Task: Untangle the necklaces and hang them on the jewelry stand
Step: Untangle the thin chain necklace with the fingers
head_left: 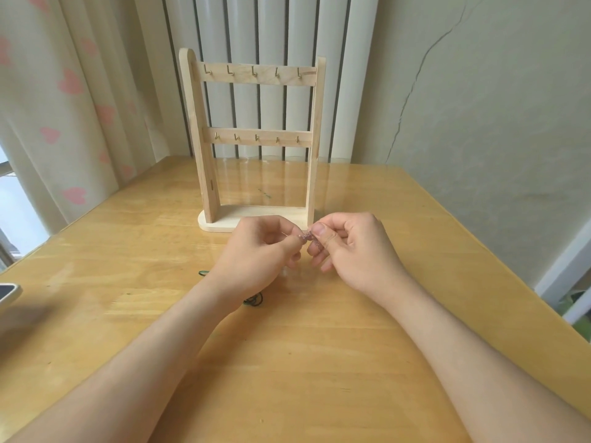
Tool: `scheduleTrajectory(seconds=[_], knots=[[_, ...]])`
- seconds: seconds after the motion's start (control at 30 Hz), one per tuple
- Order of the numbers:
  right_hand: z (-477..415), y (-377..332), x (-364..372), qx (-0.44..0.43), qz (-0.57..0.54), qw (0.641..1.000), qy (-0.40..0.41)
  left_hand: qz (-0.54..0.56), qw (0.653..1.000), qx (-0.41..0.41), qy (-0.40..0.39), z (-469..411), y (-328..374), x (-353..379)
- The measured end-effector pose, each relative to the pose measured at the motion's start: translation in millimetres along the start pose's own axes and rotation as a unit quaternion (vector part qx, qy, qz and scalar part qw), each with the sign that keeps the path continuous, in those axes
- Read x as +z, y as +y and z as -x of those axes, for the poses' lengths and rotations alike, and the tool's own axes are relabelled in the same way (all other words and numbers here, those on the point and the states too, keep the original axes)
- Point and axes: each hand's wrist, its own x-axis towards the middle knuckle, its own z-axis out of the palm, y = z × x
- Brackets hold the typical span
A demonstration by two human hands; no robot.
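A pale wooden jewelry stand (204,129) rises at the back middle of the table, with two crossbars that each carry several small brass hooks; nothing hangs from them. Just in front of its base, my left hand (256,251) and my right hand (351,247) meet fingertip to fingertip and both pinch a small bunched pink beaded necklace (307,235). A dark green cord necklace (254,299) lies on the table under my left wrist, mostly hidden by the arm, and a green loop of it shows to the left of that wrist.
The wooden table (319,362) stands against a cracked wall on the right, with a radiator behind the stand. A heart-print curtain (70,107) hangs at the left. A phone-like object (8,292) lies at the table's left edge.
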Motion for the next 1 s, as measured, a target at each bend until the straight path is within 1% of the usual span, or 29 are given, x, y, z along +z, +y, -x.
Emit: scheduleTrajectory(seconds=[0.1,0.17,0.27,0.4,0.5,0.6,0.77,0.9,1.0], knots=[[1.1,-0.8,-1.8,-0.063,0.107,0.992,-0.001,-0.002,1.000,-0.008,-0.006,-0.8,1.9,-0.9],[2.6,-2.9,-1.7,-0.091,0.141,0.986,-0.002,0.010,1.000,-0.026,-0.013,-0.6,3.2,-0.8],[4.2,-5.9,-0.9,-0.089,0.113,0.990,0.001,0.050,0.997,-0.052,-0.028,-3.5,2.3,-1.5],[3.7,-5.8,-0.5,-0.076,0.074,0.994,0.009,0.135,0.986,-0.067,-0.075,-6.3,-0.2,-4.7],[3.4,-5.0,-1.1,-0.062,0.036,0.997,0.004,0.112,0.988,-0.041,-0.099,-5.4,-0.6,-4.9],[3.0,-4.8,-0.1,-0.056,0.017,0.998,-0.003,0.113,0.989,-0.030,-0.093,-6.7,-2.0,-2.9],[1.0,-2.1,-0.4,-0.042,0.015,0.999,-0.014,0.098,0.993,-0.020,-0.059,-6.2,-3.4,-4.0],[1.3,-2.4,-0.2,-0.042,-0.003,0.999,-0.013,0.080,0.995,-0.016,-0.062,-6.0,-3.3,-3.4],[0.0,-1.7,-1.9,-0.058,0.005,0.998,0.004,0.090,0.994,-0.021,-0.064,-5.3,-2.1,-3.3]])
